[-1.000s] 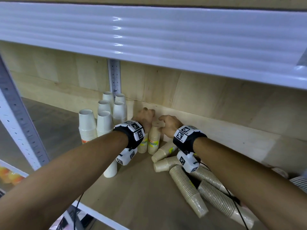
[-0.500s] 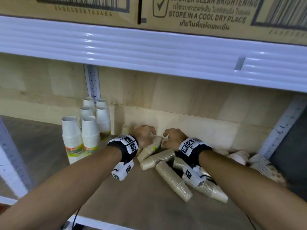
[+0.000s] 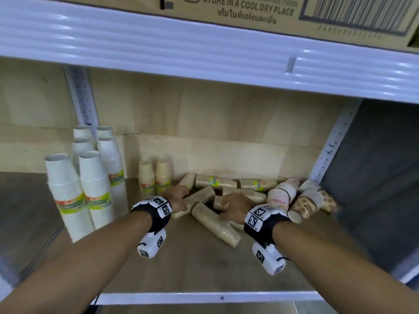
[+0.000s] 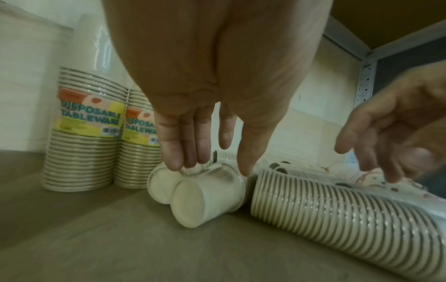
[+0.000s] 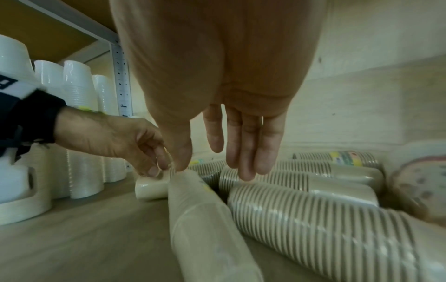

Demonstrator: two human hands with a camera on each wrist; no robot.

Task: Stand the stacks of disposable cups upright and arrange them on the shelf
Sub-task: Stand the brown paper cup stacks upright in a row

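Observation:
Two beige cup stacks (image 3: 147, 175) (image 4: 82, 133) stand upright near the back panel, right of several tall white upright stacks (image 3: 97, 184). Several beige stacks lie in a pile on the shelf board (image 3: 181, 268). My left hand (image 3: 179, 197) (image 4: 212, 166) reaches down with straight fingers, its tips touching the closed end of one lying stack (image 3: 199, 197) (image 4: 207, 192). My right hand (image 3: 231, 207) (image 5: 212, 166) hovers beside it, fingers straight, thumb tip on a long wrapped stack (image 3: 215, 220) (image 5: 200, 219). Neither hand grips anything.
Patterned cup stacks (image 3: 283, 196) (image 3: 308, 202) lie at the right, by the perforated upright (image 3: 333, 141). The upper shelf's white edge (image 3: 204, 53) hangs low overhead with a cardboard box (image 3: 249, 10) on it. Bare board lies in front of the pile.
Both hands have left the upright beige stacks at the back and come forward and right onto the lying pile. The view has shifted right.

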